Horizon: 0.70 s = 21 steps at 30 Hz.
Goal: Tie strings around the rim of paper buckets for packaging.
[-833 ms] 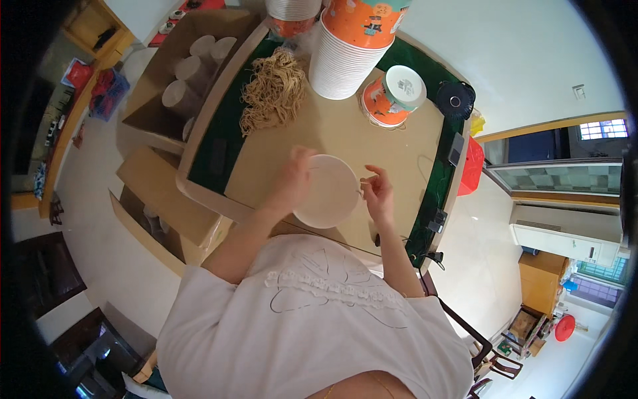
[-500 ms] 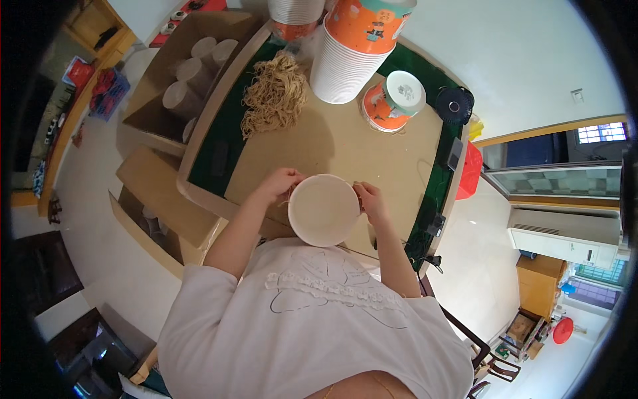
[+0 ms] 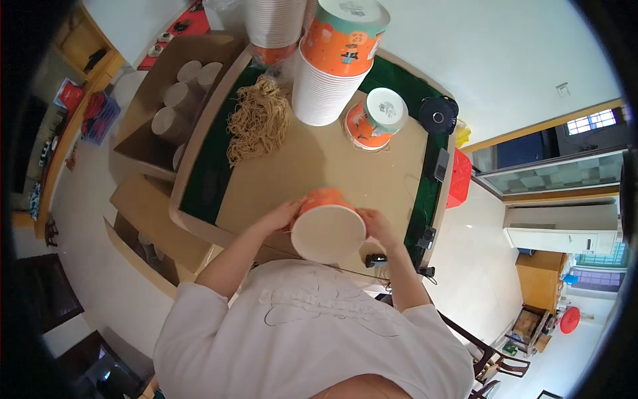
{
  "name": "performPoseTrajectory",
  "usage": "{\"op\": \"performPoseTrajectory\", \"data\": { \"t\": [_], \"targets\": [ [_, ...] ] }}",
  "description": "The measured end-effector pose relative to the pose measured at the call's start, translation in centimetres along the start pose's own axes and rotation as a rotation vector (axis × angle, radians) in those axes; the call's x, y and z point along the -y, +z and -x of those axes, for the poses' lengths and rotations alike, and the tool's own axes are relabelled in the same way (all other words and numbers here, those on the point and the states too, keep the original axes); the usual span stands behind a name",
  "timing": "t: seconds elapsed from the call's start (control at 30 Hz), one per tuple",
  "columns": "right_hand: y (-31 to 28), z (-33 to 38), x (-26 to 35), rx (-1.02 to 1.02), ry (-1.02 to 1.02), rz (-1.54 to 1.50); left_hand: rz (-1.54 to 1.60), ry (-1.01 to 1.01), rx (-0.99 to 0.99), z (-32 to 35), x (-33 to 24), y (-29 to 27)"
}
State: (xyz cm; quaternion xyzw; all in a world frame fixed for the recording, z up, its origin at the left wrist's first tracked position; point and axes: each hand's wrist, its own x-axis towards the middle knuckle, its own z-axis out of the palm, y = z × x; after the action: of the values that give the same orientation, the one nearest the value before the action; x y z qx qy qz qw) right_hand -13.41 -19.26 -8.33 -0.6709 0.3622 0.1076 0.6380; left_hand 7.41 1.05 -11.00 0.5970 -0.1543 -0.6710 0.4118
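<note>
Between my two hands is an orange paper bucket [image 3: 327,197], tilted so its round whitish mouth faces me. My left hand [image 3: 286,215] is closed at its left side, near the rim, and my right hand [image 3: 376,226] is closed at the right side. Some fingers are hidden behind the bucket. A tangled heap of tan cord [image 3: 258,124] lies on the table's far left. Beside it rises a tall stack of nested buckets [image 3: 325,90], upside down, an orange and green one on top. A short orange and green bucket pile [image 3: 364,126] stands to its right.
A cardboard mat [image 3: 312,159] covers the middle of the green-edged table [image 3: 199,189]. A black round device [image 3: 438,114] and small dark boxes line the right edge. Open cartons [image 3: 143,126] with pale cups stand left. Another bucket stack [image 3: 276,23] is at the back.
The bucket has tipped, so its orange side now shows above the rim. Both hands have moved slightly downward with it, and the whole view has shifted a little.
</note>
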Motion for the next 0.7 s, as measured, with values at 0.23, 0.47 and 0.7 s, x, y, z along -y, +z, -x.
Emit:
{"op": "performPoseTrajectory", "data": {
  "t": [0.23, 0.47, 0.7],
  "targets": [
    [-8.2, 1.7, 11.5, -0.485, -0.602, 0.280, -0.455, 1.083, -0.431, -1.5, -15.6, 4.6],
    [-13.4, -7.2, 15.0, -0.973, -0.774, 0.314, -0.818, 1.472, -0.643, -9.3, -23.3, 3.7],
    [-16.5, -15.7, 7.4, -0.846, -0.664, 0.227, -0.807, 1.390, -0.394, -13.9, -20.7, 1.3]
  ]
}}
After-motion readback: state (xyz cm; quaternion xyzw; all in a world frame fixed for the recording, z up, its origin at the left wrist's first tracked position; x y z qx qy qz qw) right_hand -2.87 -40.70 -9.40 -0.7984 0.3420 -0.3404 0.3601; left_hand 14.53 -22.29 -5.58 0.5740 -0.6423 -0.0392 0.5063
